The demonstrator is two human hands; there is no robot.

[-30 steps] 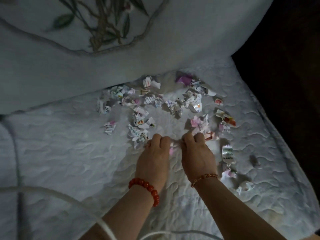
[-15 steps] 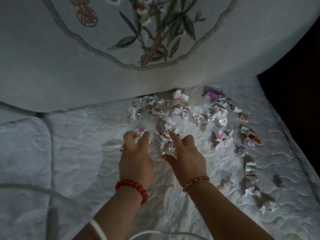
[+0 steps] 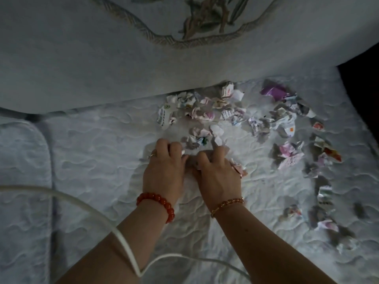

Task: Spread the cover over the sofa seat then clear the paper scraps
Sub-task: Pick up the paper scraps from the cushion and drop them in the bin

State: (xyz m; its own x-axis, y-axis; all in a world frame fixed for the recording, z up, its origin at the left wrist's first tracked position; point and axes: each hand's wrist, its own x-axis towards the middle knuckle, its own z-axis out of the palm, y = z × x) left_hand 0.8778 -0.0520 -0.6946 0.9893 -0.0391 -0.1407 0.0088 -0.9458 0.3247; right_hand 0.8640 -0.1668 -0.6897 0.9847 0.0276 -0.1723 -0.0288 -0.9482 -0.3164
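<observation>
- Both hands are down on the quilted cover (image 3: 86,160), side by side and nearly touching, backs up towards me.
- Left hand (image 3: 164,167) has its fingers curled under, knuckles forward, with a bit of white paper showing at its fingertips; a ring sits on one finger and a red bead bracelet (image 3: 158,203) circles the wrist.
- Right hand (image 3: 218,175) is curled too, fingers bunched round crumpled paper scraps (image 3: 239,168) that poke out at its right edge; a thin gold-and-bead bracelet (image 3: 227,204) is on that wrist.
- Between the two hands I cannot tell how much paper is gathered; the fingers hide it.
- The cover lies spread flat over the sofa seat, pale with a wavy stitched pattern, reaching up to the backrest.
- More scraps are scattered on the cover beyond the hands: a small cluster (image 3: 200,136) just past the fingertips, a band of them (image 3: 205,107) along the foot of the backrest, and a looser trail (image 3: 320,158) running down the right side.
- A purple piece (image 3: 273,91) lies at the far right of that band, close to the backrest.
- The backrest cushion (image 3: 82,58) is pale, with an embroidered leaf-and-branch motif (image 3: 205,19) inside a corded outline.
- A white cable (image 3: 114,230) loops across the near part of the picture, over the left forearm.
</observation>
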